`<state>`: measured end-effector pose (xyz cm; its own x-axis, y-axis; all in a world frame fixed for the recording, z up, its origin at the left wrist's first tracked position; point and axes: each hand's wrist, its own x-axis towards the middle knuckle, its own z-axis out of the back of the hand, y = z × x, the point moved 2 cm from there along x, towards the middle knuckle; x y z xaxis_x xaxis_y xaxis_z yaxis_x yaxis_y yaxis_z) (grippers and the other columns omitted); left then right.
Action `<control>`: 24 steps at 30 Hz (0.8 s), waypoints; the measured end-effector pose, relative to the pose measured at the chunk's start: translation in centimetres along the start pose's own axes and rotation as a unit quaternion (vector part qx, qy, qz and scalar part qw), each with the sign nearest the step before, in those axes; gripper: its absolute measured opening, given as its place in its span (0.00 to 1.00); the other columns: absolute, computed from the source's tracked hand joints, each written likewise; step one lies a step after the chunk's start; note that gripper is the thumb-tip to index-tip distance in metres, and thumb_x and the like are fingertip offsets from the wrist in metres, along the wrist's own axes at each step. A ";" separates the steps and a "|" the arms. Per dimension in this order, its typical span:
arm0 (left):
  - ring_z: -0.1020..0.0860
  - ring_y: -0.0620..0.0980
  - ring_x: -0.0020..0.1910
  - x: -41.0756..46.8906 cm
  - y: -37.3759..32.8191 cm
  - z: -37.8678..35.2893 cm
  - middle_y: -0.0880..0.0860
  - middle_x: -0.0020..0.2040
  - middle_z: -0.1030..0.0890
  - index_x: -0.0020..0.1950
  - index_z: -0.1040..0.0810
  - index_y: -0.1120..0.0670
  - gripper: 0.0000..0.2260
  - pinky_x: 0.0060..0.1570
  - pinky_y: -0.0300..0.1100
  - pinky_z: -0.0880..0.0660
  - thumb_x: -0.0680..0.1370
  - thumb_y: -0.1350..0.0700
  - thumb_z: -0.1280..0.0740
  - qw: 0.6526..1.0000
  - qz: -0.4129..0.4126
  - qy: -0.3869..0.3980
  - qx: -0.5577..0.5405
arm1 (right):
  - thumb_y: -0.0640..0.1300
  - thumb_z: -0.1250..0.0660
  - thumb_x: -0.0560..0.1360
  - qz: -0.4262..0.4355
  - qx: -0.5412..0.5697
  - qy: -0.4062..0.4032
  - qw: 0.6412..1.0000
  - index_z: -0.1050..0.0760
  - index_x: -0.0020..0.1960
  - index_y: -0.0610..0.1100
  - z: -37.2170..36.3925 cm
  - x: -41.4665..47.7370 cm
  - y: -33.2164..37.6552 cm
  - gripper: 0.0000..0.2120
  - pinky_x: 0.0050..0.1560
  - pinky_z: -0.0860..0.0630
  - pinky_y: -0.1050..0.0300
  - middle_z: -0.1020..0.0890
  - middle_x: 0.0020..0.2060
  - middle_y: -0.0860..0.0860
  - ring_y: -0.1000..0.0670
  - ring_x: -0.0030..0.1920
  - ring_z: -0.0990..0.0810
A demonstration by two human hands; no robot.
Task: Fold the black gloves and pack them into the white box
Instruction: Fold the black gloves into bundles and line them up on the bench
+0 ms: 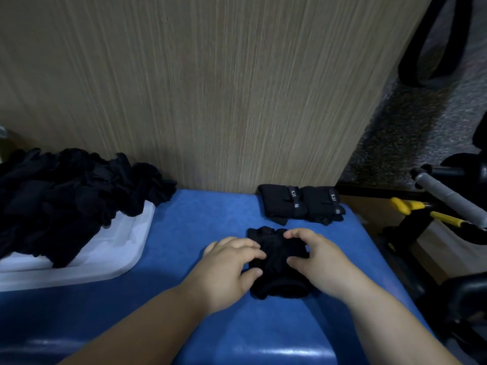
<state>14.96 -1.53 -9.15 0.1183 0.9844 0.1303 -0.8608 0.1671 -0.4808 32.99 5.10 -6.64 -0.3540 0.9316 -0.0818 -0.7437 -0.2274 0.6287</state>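
A crumpled black glove (276, 262) lies on the blue padded surface (200, 225) in front of me. My left hand (229, 270) grips its left side with curled fingers and thumb. My right hand (316, 259) grips its right side, the thumb and forefinger pinching the cloth. Two folded black gloves (303, 204) with small grey labels lie side by side just beyond, near the wooden panel. A heap of loose black gloves (68, 193) fills the white box (116, 248) at the left.
An upright wooden panel (210, 88) closes off the back of the surface. To the right, past the surface's edge, stand black frames, a grey-handled bar (448, 198) and yellow parts (403, 205). Speckled floor shows at the upper right.
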 end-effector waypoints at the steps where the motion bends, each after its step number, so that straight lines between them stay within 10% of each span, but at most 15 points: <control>1: 0.43 0.37 0.71 0.2 -0.5 -0.4 0.34 0.70 0.36 0.69 0.31 0.39 0.17 0.70 0.40 0.49 0.80 0.44 0.40 1.000 -0.009 0.011 0.014 | 0.42 0.32 0.74 -0.008 -0.029 -0.004 1.000 0.29 0.64 0.56 0.4 -0.2 -0.4 0.21 0.57 0.29 0.63 0.28 0.60 0.55 0.53 0.59 0.26; 8: 0.57 0.41 0.76 1.4 -3.5 -3.0 0.38 0.78 0.51 0.77 0.50 0.41 0.22 0.73 0.47 0.60 0.83 0.44 0.52 0.992 -0.024 0.078 0.097 | 0.50 0.35 0.77 0.008 -0.158 -0.075 0.985 0.34 0.71 0.56 2.2 -1.6 -2.5 0.23 0.71 0.46 0.60 0.42 0.75 0.55 0.50 0.75 0.45; 13: 0.63 0.43 0.76 1.9 -4.2 -3.7 0.39 0.78 0.58 0.78 0.55 0.42 0.24 0.74 0.52 0.64 0.82 0.43 0.54 0.987 -0.001 0.105 0.118 | 0.53 0.49 0.82 0.051 -0.203 0.060 0.976 0.50 0.78 0.51 0.9 -1.7 -3.2 0.26 0.75 0.60 0.55 0.54 0.78 0.57 0.54 0.77 0.62; 24: 0.62 0.46 0.76 2.3 -3.9 -3.1 0.39 0.78 0.59 0.77 0.54 0.38 0.24 0.74 0.49 0.62 0.82 0.40 0.53 0.989 0.016 0.111 0.102 | 0.53 0.50 0.82 0.056 -0.226 0.113 0.966 0.58 0.78 0.57 1.6 -1.1 -5.5 0.27 0.74 0.68 0.52 0.60 0.76 0.62 0.61 0.73 0.66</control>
<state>20.15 0.26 -9.66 0.1747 0.9809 -0.0861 -0.9450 0.1424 -0.2944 38.35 5.79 -8.78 -0.5242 0.8194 -0.2319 -0.8466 -0.4720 0.2458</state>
